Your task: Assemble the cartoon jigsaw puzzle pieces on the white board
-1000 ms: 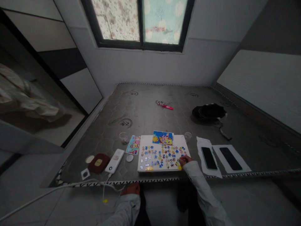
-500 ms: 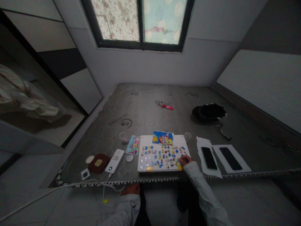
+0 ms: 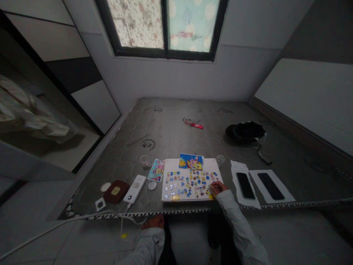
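Note:
On a white board [image 3: 171, 163] at the front of the large grey surface lie several loose jigsaw puzzle pieces [image 3: 187, 183], most of them blue and yellow. My right hand [image 3: 217, 187] rests over the board's right front part, its fingers bent together at the pieces there. Whether a piece is between the fingertips is too small to tell. A blue cartoon picture card [image 3: 191, 162] lies across the back of the board. My left hand [image 3: 154, 221] is closed by my lap, just below the front edge, apart from the board.
Left of the board are a second picture card [image 3: 156, 170], a clear cup [image 3: 145, 162], a white power bank [image 3: 135, 188] with its cable and a brown case [image 3: 116, 191]. To the right lie two phones [image 3: 246, 186] on white sheets; behind them is a black cap [image 3: 245, 131].
My right hand has shifted very slightly and its fingers look a little more stretched toward the pieces. The left hand stays where it was.

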### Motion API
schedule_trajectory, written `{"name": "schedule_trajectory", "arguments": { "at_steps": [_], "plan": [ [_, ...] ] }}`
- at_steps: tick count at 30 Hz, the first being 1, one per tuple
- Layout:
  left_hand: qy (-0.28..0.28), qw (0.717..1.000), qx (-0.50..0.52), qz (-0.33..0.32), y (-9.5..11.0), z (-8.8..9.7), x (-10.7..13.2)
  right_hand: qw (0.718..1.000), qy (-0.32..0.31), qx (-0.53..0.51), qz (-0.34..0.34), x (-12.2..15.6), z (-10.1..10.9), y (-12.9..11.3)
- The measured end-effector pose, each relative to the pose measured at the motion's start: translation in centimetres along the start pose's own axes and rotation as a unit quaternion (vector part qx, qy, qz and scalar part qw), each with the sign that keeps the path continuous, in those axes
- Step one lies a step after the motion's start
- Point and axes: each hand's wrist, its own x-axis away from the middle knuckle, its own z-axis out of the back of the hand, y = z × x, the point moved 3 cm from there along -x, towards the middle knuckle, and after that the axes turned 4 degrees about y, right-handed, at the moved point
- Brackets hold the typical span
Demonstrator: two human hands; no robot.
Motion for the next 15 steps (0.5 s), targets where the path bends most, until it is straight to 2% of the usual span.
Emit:
{"name": "schedule_trajectory", "arguments": {
  "at_steps": [4,9,12,15],
  "plan": [
    [0.021,1.000,0.004,-0.006,0.0,0.1,0.2,1.000,0.009,-0.014,-0.008,0.0,-0.1,-0.1],
    [0.045,0.999,0.003,0.005,0.3,0.4,0.8,1.000,-0.023,0.000,-0.007,0.3,0.0,0.0],
    [0.049,0.999,-0.009,0.004,0.6,0.7,0.9,1.000,0.004,-0.006,-0.030,0.3,-0.1,0.3],
    [0.030,0.999,-0.013,0.011,0.7,1.0,1.1,0.999,0.018,-0.005,-0.033,0.3,-0.2,0.6]
  ]
}}
